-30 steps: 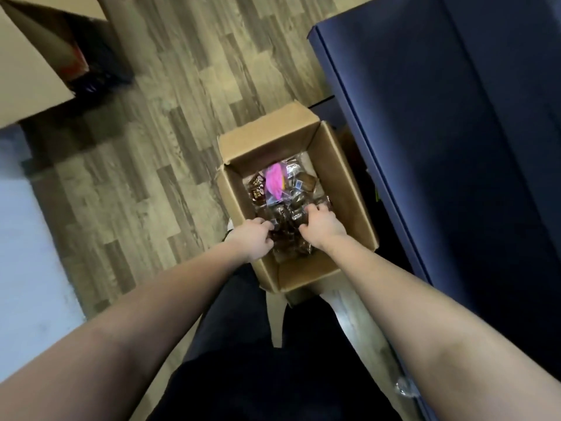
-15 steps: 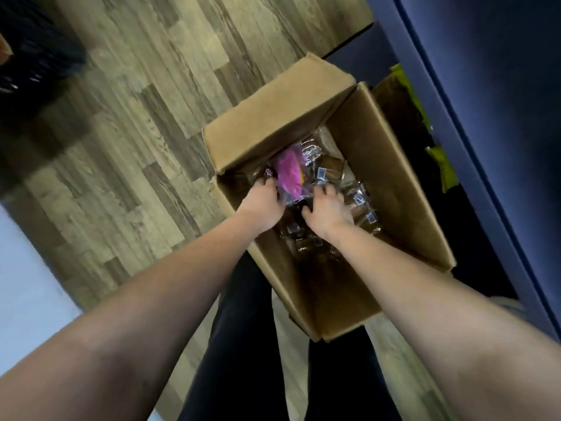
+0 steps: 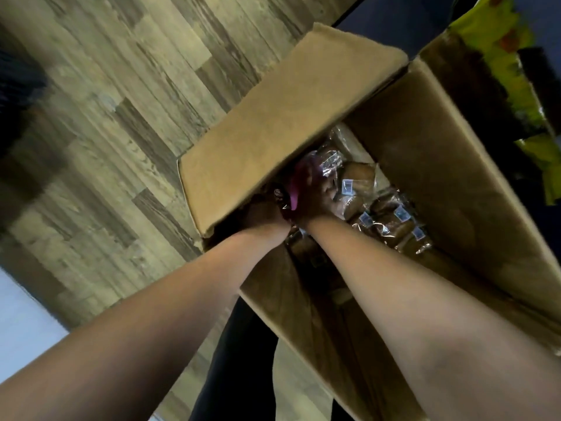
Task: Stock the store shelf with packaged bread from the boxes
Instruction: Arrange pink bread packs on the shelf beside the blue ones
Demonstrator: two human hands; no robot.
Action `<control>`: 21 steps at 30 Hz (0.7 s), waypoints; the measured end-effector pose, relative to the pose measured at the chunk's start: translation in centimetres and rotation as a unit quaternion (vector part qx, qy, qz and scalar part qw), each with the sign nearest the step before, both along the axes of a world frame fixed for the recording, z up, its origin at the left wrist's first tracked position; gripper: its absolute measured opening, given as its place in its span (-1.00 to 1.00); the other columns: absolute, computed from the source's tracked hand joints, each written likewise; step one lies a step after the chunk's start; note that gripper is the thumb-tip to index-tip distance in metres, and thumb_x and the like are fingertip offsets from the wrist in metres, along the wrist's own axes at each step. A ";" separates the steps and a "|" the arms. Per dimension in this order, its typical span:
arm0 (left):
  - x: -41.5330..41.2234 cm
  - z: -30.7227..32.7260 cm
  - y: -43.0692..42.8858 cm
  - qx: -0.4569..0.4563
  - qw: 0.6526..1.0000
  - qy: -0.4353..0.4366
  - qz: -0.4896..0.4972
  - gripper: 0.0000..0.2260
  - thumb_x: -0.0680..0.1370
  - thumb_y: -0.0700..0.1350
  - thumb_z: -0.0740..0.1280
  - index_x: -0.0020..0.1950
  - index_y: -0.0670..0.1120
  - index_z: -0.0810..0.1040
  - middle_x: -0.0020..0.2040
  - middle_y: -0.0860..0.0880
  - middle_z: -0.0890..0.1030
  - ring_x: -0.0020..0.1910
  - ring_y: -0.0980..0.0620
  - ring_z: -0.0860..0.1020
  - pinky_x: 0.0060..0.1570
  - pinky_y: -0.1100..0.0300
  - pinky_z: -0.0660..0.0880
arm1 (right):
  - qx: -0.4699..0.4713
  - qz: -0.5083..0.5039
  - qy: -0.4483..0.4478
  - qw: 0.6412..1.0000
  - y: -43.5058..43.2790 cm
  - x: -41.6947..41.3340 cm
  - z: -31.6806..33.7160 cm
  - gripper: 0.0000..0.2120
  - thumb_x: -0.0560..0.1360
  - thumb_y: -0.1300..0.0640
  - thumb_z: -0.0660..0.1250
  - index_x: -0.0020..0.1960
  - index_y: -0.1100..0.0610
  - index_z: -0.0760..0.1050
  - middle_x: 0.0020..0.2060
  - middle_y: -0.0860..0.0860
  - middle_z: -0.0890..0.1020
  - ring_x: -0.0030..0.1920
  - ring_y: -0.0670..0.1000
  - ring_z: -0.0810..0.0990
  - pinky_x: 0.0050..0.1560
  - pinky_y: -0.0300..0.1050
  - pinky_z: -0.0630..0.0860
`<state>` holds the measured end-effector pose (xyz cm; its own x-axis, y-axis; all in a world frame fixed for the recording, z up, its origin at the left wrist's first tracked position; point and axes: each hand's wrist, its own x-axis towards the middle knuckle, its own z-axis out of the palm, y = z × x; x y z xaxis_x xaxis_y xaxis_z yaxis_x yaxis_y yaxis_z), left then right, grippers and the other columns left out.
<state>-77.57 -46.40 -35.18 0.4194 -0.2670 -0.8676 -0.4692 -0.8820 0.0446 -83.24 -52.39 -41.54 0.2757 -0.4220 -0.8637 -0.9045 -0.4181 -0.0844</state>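
Observation:
An open cardboard box point(image 3: 431, 153) sits low in front of me, its left flap point(image 3: 285, 117) folded out. Inside lie several clear-wrapped brown bread packs point(image 3: 391, 223) with small barcode labels, and one pink pack point(image 3: 303, 170) at the far left end. Both my forearms reach down into the box. My right hand point(image 3: 315, 199) is curled on the pink pack. My left hand point(image 3: 264, 214) presses close beside it in the shadow under the flap, its fingers hidden. The picture is blurred by motion.
A dark blue shelf unit point(image 3: 379, 19) stands just behind the box, with yellow-green packages point(image 3: 510, 74) at the upper right. Wood-pattern floor point(image 3: 121, 117) spreads to the left. My dark trousers point(image 3: 239, 360) are below the box.
My head has dropped much closer to the box. Both hands have slid from the near bread packs toward the far left end and closed in on the pink pack.

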 end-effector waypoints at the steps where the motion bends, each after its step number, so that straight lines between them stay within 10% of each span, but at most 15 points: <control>1: 0.1 0.0 -0.1 0.007 1.000 -0.003 -0.002 -0.56 0.65 0.04 0.10 0.48 -0.12 0.27 0.43 -0.15 0.36 0.41 -0.11 0.32 0.34 0.13 0.24 | -0.014 -0.005 0.004 1.000 0.2 0.0 -0.1 -0.13 0.52 -0.29 0.16 0.52 -0.04 -0.37 0.50 0.25 0.04 0.46 0.23 0.13 0.39 0.22 0.19; 12: -0.2 0.7 -0.5 0.017 1.000 -0.010 -0.006 -0.61 0.65 0.01 0.12 0.45 -0.10 0.29 0.40 -0.13 0.39 0.40 -0.11 0.34 0.31 0.12 0.27 | -0.036 -0.163 -0.031 0.985 -0.6 -0.4 0.0 -0.15 0.45 -0.44 0.00 0.53 0.11 0.06 0.44 0.16 0.29 0.42 0.18 0.28 0.37 0.10 0.22; 15: -0.1 1.4 -0.3 0.005 1.000 0.008 -0.027 -0.55 0.65 0.03 0.11 0.49 -0.12 0.21 0.44 -0.14 0.35 0.43 -0.14 0.30 0.35 0.09 0.23 | 0.030 -0.220 -0.081 0.972 -0.5 -0.9 1.6 -0.34 0.57 -0.20 0.12 0.50 0.19 0.13 0.44 0.18 0.29 0.40 0.17 0.32 0.27 -0.27 0.33; 21: 0.0 3.7 -0.5 -0.029 0.993 0.102 0.059 -0.50 0.63 0.03 0.14 0.53 -0.10 0.17 0.47 -0.13 0.32 0.43 -0.11 0.30 0.32 0.17 0.23 | -0.016 -0.199 -0.003 0.980 0.5 -3.9 6.3 -0.37 0.51 0.11 0.32 0.46 0.11 0.06 0.17 0.14 0.56 0.14 0.17 0.58 -0.01 -0.02 0.50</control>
